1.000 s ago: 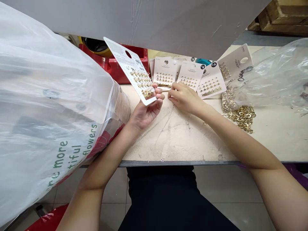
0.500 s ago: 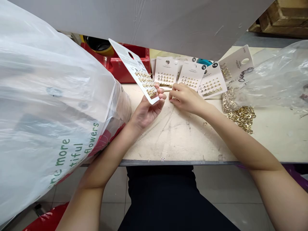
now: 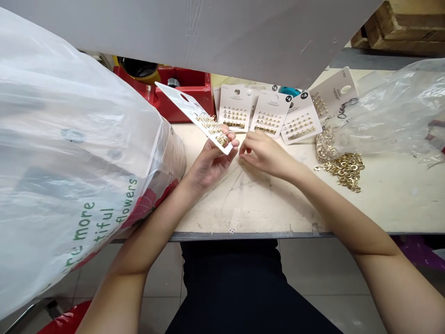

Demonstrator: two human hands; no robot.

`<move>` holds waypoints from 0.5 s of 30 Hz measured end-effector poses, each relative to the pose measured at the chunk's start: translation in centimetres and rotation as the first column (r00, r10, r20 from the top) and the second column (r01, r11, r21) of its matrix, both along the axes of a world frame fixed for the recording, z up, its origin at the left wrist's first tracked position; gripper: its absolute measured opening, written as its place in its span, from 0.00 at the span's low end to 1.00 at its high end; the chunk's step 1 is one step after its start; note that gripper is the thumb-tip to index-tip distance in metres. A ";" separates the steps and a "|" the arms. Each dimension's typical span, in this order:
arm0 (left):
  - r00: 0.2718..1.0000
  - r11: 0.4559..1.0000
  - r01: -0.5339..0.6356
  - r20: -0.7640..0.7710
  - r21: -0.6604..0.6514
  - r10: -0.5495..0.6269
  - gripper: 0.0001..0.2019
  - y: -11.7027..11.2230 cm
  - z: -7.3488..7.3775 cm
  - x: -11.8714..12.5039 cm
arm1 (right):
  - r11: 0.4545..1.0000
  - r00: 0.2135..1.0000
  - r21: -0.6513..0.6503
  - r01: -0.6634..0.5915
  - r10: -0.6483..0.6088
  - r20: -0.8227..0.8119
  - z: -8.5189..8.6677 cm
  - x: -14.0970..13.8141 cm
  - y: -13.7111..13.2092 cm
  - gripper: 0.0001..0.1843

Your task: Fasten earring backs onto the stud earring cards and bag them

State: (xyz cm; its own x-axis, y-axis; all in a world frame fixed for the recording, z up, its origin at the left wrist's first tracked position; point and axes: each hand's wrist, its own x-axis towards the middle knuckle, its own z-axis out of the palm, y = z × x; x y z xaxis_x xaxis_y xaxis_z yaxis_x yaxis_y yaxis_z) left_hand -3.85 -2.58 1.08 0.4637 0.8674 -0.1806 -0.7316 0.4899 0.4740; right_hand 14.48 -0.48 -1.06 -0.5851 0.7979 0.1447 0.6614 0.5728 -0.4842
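Left hand [image 3: 210, 166] clamps tilted earring card [image 3: 184, 105], liable to slip and shed studs [image 3: 212, 126]; right hand [image 3: 264, 155] apart, any pinched item unclear.

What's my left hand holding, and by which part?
The left hand holds an earring card by its lower corner, gripped in the fingers.

Bright, flat light, source out of view; only faint, soft shadows; glare on the plastic bag [image 3: 76, 153]; wide-angle bowing toward the edges; earring cards [image 3: 270, 113] sharp, no blur.
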 end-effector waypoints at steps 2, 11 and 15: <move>0.999 1.000 0.001 -0.051 -0.001 -0.001 0.16 -0.1 -0.1 0.1 | 1.000 1.000 -0.002 -0.013 0.013 -0.023 -0.8 0.1 -1.1 0.04; 0.966 0.999 -0.025 -0.257 0.037 0.034 0.18 -0.2 -0.1 0.7 | 0.982 0.999 0.183 -0.051 0.047 0.028 -2.7 0.8 -2.4 0.03; 0.928 0.979 0.092 -0.371 0.183 -0.018 0.15 -0.5 -0.6 0.9 | 0.977 0.992 0.203 -0.072 0.050 0.115 -2.8 0.5 -2.4 0.07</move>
